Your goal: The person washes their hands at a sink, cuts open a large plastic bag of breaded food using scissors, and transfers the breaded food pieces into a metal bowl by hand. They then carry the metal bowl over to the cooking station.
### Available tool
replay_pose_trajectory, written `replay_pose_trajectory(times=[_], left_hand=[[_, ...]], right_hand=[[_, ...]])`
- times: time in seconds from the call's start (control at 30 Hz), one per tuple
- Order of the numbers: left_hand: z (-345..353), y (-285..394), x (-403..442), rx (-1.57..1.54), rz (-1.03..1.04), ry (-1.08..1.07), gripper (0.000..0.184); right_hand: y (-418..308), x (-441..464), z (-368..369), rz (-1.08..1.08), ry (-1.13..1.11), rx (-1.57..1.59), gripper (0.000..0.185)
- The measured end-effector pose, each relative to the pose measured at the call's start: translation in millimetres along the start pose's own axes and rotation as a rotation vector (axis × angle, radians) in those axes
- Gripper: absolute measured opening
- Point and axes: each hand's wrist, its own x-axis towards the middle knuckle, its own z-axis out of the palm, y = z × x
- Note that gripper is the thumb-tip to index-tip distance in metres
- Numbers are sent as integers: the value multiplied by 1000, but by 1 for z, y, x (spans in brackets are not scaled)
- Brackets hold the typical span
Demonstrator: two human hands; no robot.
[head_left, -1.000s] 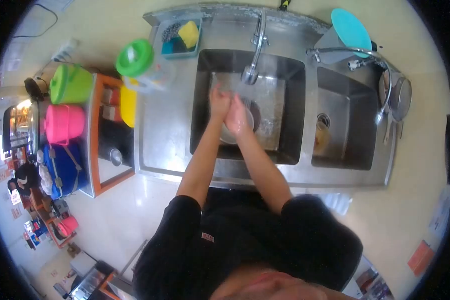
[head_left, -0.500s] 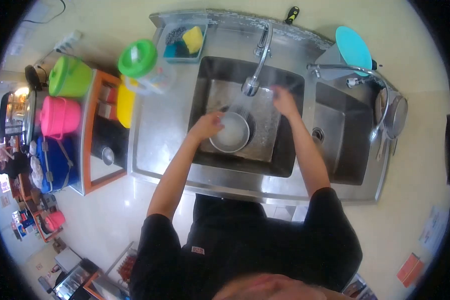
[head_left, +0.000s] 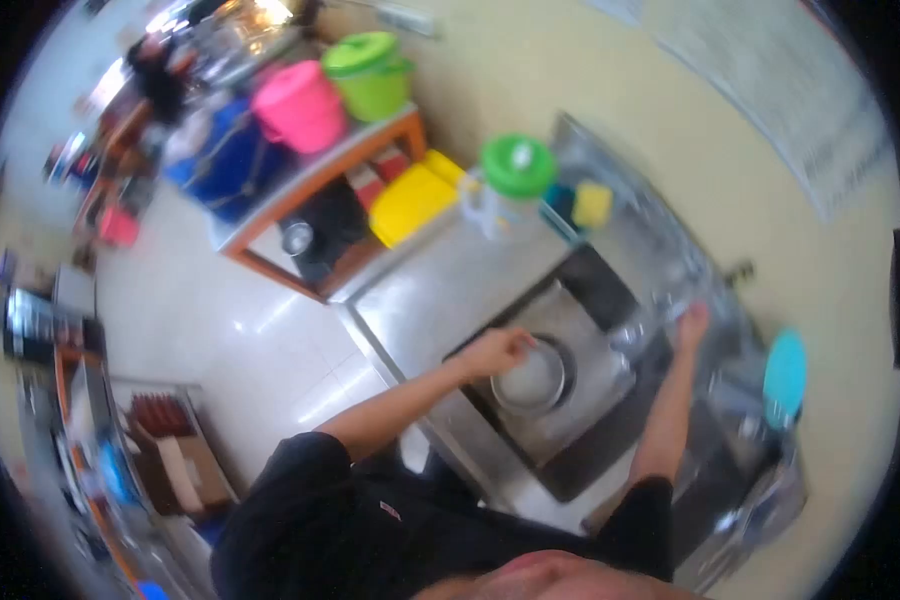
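Note:
My left hand (head_left: 498, 353) has its fingers closed at the upper left rim of a round metal pot (head_left: 562, 382). Cloudy whitish liquid fills the pot, which sits in the larger basin of a steel sink (head_left: 570, 452). My right hand (head_left: 693, 322) is stretched out to the base of the faucet (head_left: 628, 338), around its handle. Motion smears those fingers, so their grip is unclear. The faucet's spout hangs over the basin, just right of the pot. Whether water runs from it is too blurred to tell.
A green-lidded plastic jug (head_left: 518, 167) and a tray with a yellow sponge (head_left: 592, 205) stand behind the basin. A turquoise round item (head_left: 785, 378) leans at the right. Pink (head_left: 300, 105) and green (head_left: 370, 75) buckets stand on a side table.
My view has turned to the left, swinging the sink round in the picture. My right hand has gone from beside the spout to the faucet's base. My left hand stays at the pot.

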Motion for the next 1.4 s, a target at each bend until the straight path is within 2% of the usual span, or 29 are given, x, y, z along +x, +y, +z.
replay_pose_trajectory(times=[0.03,0.07,0.13,0.17,0.2,0.23,0.3,0.37,0.4,0.43,0.5,0.57,0.63,0.67,0.7,0.77,0.8,0.83,0.87,0.9,0.93,0.97,1.0,1.03,1.1,1.13,1.23,1.33,1.4], left_hand=[[2,2,3,43,19,-9,27],[6,4,7,88,35,-37,30],[11,10,14,185,65,-119,37],[11,20,13,144,74,-71,36],[8,31,15,98,97,-18,36],[6,40,12,55,115,28,36],[19,35,4,628,588,432,30],[10,51,-12,646,659,338,35],[-21,81,-21,376,513,54,42],[-50,105,-34,104,359,-230,50],[-90,125,-71,-112,165,-207,69],[-101,113,-118,-68,160,-78,82],[-90,78,-186,227,316,153,88],[-86,64,-230,310,252,225,84],[-86,50,-276,405,196,300,81],[-84,-7,-377,92,262,444,72],[-85,-38,-431,32,285,570,55],[-84,-69,-488,-316,-93,617,41],[-71,-112,-552,-428,-189,764,44],[-53,-122,-614,-481,-245,872,48],[-35,-132,-676,-536,-294,984,52],[-19,-102,-746,-512,-289,1067,56],[4,-83,-802,-166,-379,1172,57],[33,-61,-848,175,-494,1220,59],[84,-9,-938,20,-441,1486,55],[107,22,-971,-25,-391,1627,54],[192,79,-1070,-105,-281,2055,49],[260,149,-1128,100,-320,2447,38],[303,171,-1150,273,-309,2633,33]], right_hand=[[-1,19,-5,118,20,-120,9],[-20,14,4,142,61,-191,14],[-20,11,2,193,-9,-224,16],[-16,-4,-1,80,-36,-103,16],[7,4,-19,82,-160,-42,17],[-36,-31,-8,224,-167,-6,14],[-108,-87,-6,371,-224,-43,15],[-211,-118,-16,221,-557,2,20],[-279,-139,-19,122,-497,-94,23],[-337,-161,-23,28,-426,-12,30],[-401,-160,-96,-325,-706,64,26],[-421,-203,-111,-431,-518,369,21],[-385,-228,-122,-183,-538,402,19],[-324,-235,-93,98,-648,313,23],[-294,-272,-55,180,-705,57,25],[-305,-370,22,-14,-914,-563,27],[-317,-410,52,-220,-1007,-768,29],[-335,-437,82,-466,-1031,-842,31],[-354,-457,112,-677,-1029,-853,32],[-372,-471,150,-801,-1018,-797,34],[-382,-480,188,-699,-1029,-604,29],[-392,-506,236,-582,-1037,-401,24],[-432,-564,280,-472,-1098,-228,21],[-443,-573,328,-473,-1246,-76,29],[-535,-695,390,-1081,-1261,74,21],[-579,-758,407,-1095,-1195,300,22],[-699,-947,411,-1269,-1194,1069,24],[-767,-1109,378,-1312,-1431,1570,24],[-790,-1207,342,-1318,-1609,1816,24]])
